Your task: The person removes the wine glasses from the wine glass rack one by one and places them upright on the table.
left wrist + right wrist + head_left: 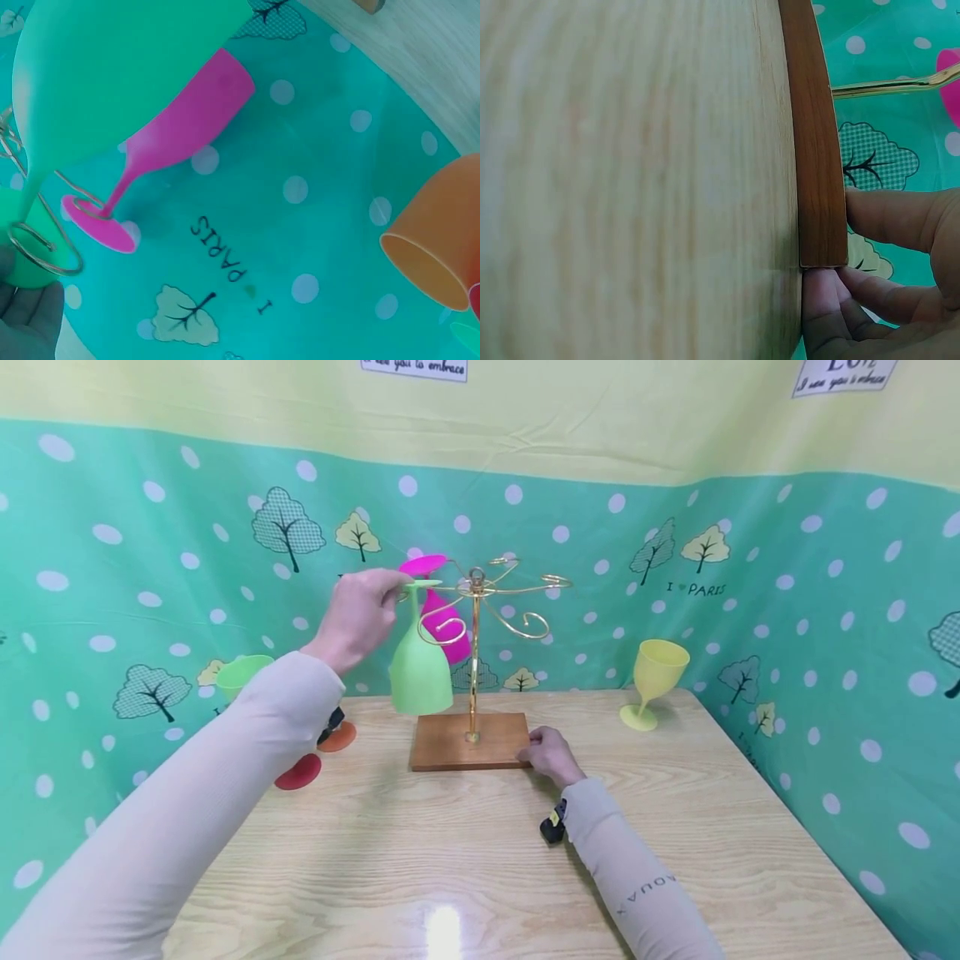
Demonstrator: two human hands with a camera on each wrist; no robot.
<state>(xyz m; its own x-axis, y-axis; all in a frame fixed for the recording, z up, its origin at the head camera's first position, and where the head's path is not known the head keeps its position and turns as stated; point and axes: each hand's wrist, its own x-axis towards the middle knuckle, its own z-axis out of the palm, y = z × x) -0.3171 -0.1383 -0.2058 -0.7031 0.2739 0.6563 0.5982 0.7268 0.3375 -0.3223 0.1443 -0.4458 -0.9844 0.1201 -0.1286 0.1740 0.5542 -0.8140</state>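
My left hand (362, 614) pinches the foot of a light green goblet (422, 672), which hangs upside down, bowl below. In the left wrist view, the stem of this green goblet (112, 82) lies at a curled wire hook (45, 259) of the gold stemware rack (474, 652). Behind it a magenta goblet (444, 622) hangs tilted and upside down from another arm of the rack. With the thumb on top and fingers against the end, my right hand (553, 755) grips the right end of the wooden base (450, 747), also seen as a brown edge (821, 150) in the right wrist view.
A yellow goblet (660, 668) stands upright at the back right. On the left, partly behind my sleeve, are another green goblet (242, 672), an orange foot (339, 737) and a red foot (300, 772). A dotted curtain (585, 518) borders the wooden table (450, 852).
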